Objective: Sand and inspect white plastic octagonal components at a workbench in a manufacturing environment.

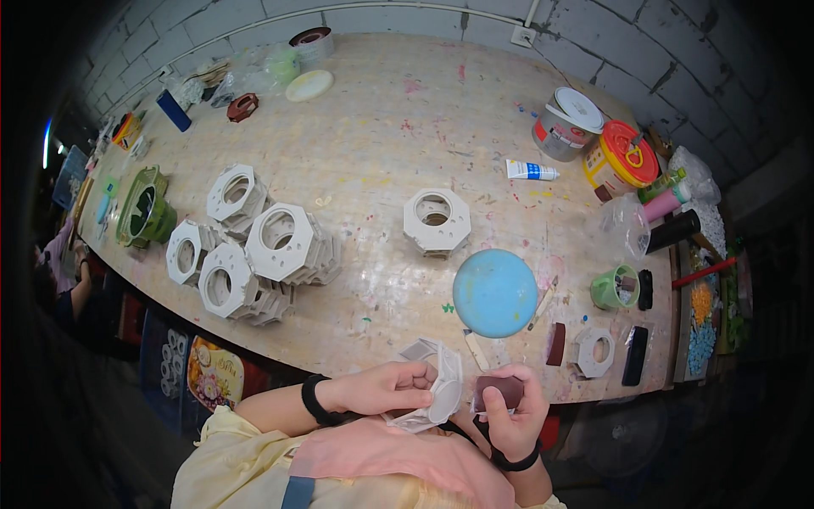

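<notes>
maybe a slack hold could drop the white frame (449,387) gripped by the left hand (397,388) past the worktop's (365,293) near edge; the right hand (517,417) pinches a brown pad (500,391).

From the left hand (398,388), a lane runs toward the far edge of the tabletop (365,127), between the stacks (284,242) and a lone frame (437,231); the blue disc (496,293) obstructs the right hand's (515,411) way forward, and buckets (561,134) block the far right corner
</notes>
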Tool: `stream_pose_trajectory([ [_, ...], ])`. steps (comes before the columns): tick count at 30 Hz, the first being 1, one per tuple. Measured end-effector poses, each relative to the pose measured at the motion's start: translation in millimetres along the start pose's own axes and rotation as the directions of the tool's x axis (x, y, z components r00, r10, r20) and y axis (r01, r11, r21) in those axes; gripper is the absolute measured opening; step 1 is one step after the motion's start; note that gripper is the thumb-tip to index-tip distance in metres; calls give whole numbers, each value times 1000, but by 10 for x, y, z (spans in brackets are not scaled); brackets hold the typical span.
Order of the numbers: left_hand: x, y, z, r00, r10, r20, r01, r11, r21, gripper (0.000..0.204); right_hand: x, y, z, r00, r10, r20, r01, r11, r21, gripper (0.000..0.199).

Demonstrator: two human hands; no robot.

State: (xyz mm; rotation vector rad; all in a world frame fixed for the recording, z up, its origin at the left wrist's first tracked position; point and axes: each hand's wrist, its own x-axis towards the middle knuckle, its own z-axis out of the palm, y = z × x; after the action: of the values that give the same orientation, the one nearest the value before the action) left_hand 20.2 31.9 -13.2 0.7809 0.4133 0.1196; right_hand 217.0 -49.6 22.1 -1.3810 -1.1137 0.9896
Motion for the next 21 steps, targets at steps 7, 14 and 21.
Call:
stream_pose_trajectory([
  [7, -26, -13, 101, 997, 28, -72, -20, 995, 100, 36, -90, -10, 67, 996, 27, 88, -41, 987, 154, 17],
  [14, -41, 6, 146, 993, 45, -112, -46, 999, -8, 32, -74, 1, 64, 989, -8, 149, -17, 986, 168, 20],
  [21, -17, 40, 166, 992, 38, -120, -29, 996, 78, 29, -70, -23, 42, 981, -5, 196, -16, 994, 108, 19],
])
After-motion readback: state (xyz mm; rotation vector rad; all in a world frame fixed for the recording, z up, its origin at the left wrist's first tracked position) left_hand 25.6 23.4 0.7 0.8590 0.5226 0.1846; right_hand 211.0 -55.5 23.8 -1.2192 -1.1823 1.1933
